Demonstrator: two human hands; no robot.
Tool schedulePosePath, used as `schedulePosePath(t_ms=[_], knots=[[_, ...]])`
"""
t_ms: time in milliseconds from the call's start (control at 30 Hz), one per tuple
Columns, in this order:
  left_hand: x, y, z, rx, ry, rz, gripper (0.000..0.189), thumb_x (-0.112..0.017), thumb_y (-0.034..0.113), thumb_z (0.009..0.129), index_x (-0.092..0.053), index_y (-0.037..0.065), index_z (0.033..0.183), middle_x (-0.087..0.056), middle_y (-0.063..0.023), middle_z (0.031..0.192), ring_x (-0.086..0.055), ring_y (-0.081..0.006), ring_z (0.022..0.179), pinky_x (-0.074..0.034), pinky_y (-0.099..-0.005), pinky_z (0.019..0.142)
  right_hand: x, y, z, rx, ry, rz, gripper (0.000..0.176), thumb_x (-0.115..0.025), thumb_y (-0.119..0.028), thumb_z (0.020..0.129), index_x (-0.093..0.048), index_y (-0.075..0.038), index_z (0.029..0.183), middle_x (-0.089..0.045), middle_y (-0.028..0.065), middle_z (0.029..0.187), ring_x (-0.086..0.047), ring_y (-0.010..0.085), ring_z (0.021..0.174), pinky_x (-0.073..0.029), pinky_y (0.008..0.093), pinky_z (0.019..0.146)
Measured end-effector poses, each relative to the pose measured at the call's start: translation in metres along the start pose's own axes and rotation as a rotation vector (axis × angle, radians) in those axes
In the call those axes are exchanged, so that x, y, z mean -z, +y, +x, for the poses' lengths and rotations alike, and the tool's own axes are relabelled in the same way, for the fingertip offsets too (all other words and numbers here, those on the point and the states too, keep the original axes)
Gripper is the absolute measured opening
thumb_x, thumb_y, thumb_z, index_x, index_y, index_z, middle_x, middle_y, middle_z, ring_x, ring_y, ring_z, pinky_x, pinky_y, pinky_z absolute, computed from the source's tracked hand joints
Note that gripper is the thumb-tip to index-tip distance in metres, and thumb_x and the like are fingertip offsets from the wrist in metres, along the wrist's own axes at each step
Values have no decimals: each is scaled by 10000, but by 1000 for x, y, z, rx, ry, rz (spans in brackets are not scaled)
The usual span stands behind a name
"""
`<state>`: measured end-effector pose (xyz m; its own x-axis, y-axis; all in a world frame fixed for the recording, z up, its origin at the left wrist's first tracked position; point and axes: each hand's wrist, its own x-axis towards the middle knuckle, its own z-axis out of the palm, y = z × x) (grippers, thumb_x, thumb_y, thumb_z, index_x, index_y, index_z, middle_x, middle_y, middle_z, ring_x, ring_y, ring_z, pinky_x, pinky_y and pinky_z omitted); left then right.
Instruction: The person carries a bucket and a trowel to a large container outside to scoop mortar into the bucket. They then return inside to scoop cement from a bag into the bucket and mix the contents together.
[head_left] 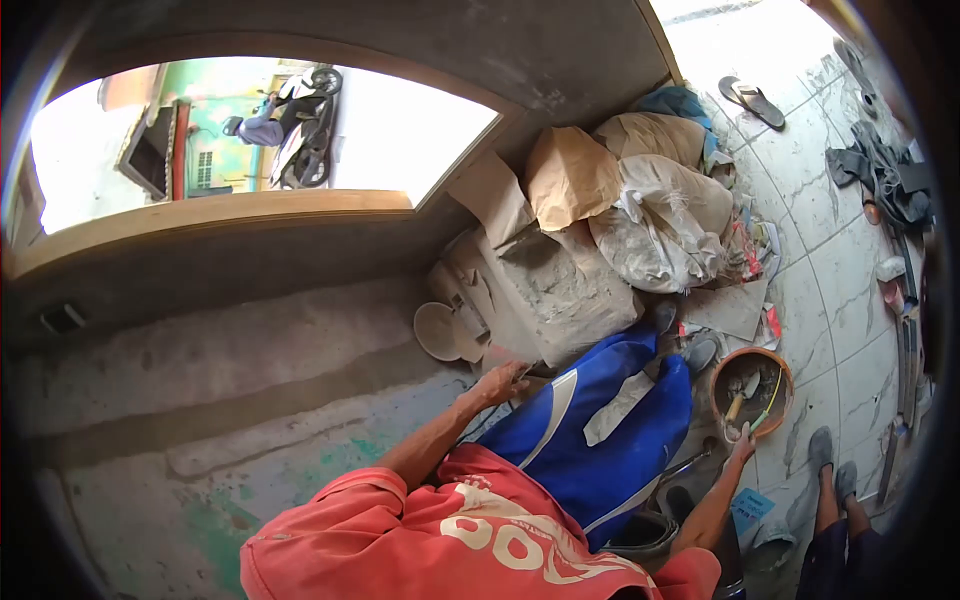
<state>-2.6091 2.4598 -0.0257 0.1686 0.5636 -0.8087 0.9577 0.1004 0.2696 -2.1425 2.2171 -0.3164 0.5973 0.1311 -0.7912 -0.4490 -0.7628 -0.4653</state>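
My right hand is at the near rim of a round orange-brown bucket, its fingers closed around the lower end of a thin green-and-yellow stick. Inside the bucket lies a trowel with a wooden handle, next to grey material. My left hand hangs beside my blue trousers, fingers loosely bent and apart, with nothing visible in them. Close to it are an opened paper sack of grey powder and a pale round bowl.
Filled sacks and brown paper pile up beneath a wood-framed window opening. A sandal, dark cloth and long bars lie on the tiles. Another person's feet stand at lower right. Outside is a motorcycle rider.
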Motion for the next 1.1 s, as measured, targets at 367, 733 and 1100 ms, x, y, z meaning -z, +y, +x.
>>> schedulePosePath(t_ms=[367, 733, 1100], knots=[[-61, 56, 57, 95, 92, -37, 425, -506, 288, 822, -437, 1, 1127, -476, -213, 1096, -484, -312, 1018, -384, -362, 860, 64, 50, 60, 96, 99, -169, 318, -524, -283, 811, -547, -14, 980, -590, 113, 764, -556, 171, 654, -445, 311, 618], [-139, 67, 121, -228, 158, 179, 378, -485, 162, 830, -401, -40, 1138, -421, -226, 1168, -408, -365, 1078, -322, -424, 913, -51, -13, 39, 127, 297, -868, 349, -507, -347, 787, -524, -38, 949, -554, 168, 918, -519, 336, 894, -402, 420, 782], [-154, 49, 138, -360, 35, 446, 414, -498, 232, 823, -397, 35, 1174, -376, -145, 1250, -381, -295, 1131, -257, -446, 956, -66, -14, 20, 20, 22, -956, 345, -454, -271, 796, -557, 40, 904, -576, 222, 899, -548, 371, 867, -434, 436, 746]])
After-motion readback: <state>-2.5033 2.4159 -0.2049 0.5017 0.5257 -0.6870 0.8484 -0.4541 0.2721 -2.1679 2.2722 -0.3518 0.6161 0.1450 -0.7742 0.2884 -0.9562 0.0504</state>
